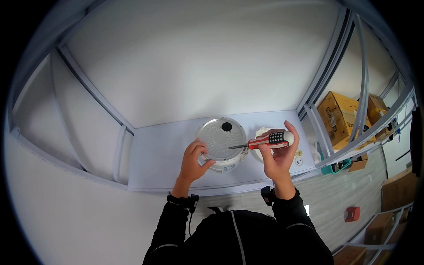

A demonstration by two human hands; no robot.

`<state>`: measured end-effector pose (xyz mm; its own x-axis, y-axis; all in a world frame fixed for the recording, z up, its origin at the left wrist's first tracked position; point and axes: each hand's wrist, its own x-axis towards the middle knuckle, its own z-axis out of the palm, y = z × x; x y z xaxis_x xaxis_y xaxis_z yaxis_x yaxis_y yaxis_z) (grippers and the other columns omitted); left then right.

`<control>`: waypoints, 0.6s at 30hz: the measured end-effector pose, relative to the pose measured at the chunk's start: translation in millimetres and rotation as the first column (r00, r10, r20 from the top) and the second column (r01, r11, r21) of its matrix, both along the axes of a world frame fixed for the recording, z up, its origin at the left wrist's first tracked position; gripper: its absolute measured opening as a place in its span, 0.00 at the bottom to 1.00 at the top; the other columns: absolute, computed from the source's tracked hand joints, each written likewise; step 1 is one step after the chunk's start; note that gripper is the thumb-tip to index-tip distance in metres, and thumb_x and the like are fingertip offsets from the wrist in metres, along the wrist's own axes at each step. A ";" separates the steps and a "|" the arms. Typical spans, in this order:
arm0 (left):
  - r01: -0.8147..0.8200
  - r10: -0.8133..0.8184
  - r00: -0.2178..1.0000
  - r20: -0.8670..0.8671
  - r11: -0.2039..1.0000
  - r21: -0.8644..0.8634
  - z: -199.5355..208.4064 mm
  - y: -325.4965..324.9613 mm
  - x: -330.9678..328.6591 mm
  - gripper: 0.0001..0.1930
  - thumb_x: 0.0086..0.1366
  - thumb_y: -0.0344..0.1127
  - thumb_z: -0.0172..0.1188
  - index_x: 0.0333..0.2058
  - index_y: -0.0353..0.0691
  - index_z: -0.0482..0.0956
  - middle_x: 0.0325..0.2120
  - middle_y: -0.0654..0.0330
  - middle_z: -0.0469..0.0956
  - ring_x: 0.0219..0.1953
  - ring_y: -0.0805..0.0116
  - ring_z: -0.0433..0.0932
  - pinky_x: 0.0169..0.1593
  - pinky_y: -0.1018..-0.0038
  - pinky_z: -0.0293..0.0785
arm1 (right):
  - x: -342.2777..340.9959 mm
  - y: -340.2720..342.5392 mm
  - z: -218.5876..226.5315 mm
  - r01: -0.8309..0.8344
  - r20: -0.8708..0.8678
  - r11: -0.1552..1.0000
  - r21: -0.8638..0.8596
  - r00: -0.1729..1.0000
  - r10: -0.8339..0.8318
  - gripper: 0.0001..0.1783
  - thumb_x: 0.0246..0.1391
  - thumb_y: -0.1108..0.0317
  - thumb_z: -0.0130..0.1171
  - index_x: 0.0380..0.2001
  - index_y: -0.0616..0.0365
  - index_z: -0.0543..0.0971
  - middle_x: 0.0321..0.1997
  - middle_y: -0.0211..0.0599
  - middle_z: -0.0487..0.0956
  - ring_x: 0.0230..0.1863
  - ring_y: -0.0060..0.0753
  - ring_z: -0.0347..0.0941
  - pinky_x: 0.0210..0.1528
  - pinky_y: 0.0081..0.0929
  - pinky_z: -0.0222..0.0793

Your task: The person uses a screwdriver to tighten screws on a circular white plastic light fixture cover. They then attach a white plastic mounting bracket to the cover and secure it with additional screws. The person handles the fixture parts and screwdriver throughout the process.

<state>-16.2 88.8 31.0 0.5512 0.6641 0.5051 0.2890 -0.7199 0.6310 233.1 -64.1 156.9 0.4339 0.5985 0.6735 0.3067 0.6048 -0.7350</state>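
A round white appliance (229, 167) with a silvery metal top plate (216, 137) stands on the white bench. A black round spot (226, 126) marks the plate's far part. My left hand (193, 159) rests at the appliance's left rim, fingers spread and curved along it. In my right hand (282, 161) is a screwdriver (274, 140) with a red, white and black handle, lying nearly level. Its shaft points left and the tip appears over the plate's right part; whether it touches, I cannot tell. Behind the right hand, a white part (260, 131) is partly hidden.
Small round pieces (299, 161) lie on the bench (154, 154) right of my right hand. Metal frame posts (324, 66) rise at both sides. Beyond the right one are cardboard boxes (338, 119), a teal bin (327, 169) and a red stool (352, 214) on the floor.
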 end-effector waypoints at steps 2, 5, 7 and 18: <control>-0.017 0.017 1.000 -0.003 0.999 0.050 -2.6 -3.1 1.5 0.22 0.50 0.37 0.83 0.37 0.45 0.78 0.54 0.58 0.77 0.69 0.46 0.69 0.67 0.53 0.68 | -0.8 -0.5 -2.2 -0.004 -0.005 1.000 -0.005 1.000 0.004 0.46 0.60 0.74 0.72 0.74 0.64 0.56 0.50 0.43 0.80 0.52 0.34 0.79 0.60 0.39 0.75; -0.137 0.138 0.990 0.005 0.976 0.171 -1.0 -19.8 14.1 0.22 0.47 0.41 0.85 0.35 0.47 0.78 0.50 0.60 0.76 0.62 0.52 0.71 0.63 0.55 0.66 | -1.0 -0.5 -3.3 0.004 0.015 1.000 -0.012 1.000 -0.004 0.46 0.60 0.74 0.73 0.73 0.64 0.56 0.51 0.43 0.80 0.52 0.34 0.79 0.60 0.38 0.75; -0.195 0.188 0.981 0.057 0.961 0.193 -5.7 -31.7 26.7 0.23 0.46 0.44 0.85 0.34 0.48 0.78 0.45 0.62 0.75 0.56 0.55 0.70 0.61 0.56 0.63 | -1.5 -0.6 -4.9 0.007 0.015 1.000 -0.014 1.000 -0.007 0.46 0.60 0.74 0.73 0.73 0.64 0.56 0.51 0.43 0.80 0.52 0.34 0.79 0.60 0.38 0.75; -0.375 0.365 0.921 0.138 0.925 0.055 -21.1 -85.7 85.1 0.20 0.48 0.47 0.83 0.34 0.51 0.82 0.40 0.69 0.76 0.54 0.59 0.69 0.59 0.59 0.58 | 0.6 -10.8 -4.7 -0.016 0.174 0.996 -0.090 0.984 0.031 0.41 0.59 0.76 0.73 0.69 0.65 0.62 0.46 0.42 0.82 0.46 0.30 0.82 0.55 0.34 0.77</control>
<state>68.9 3.1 9.9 0.2038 0.7639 0.6123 0.4679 -0.6254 0.6244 233.7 -74.9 152.2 0.2992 0.6673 0.6821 0.4217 0.5487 -0.7218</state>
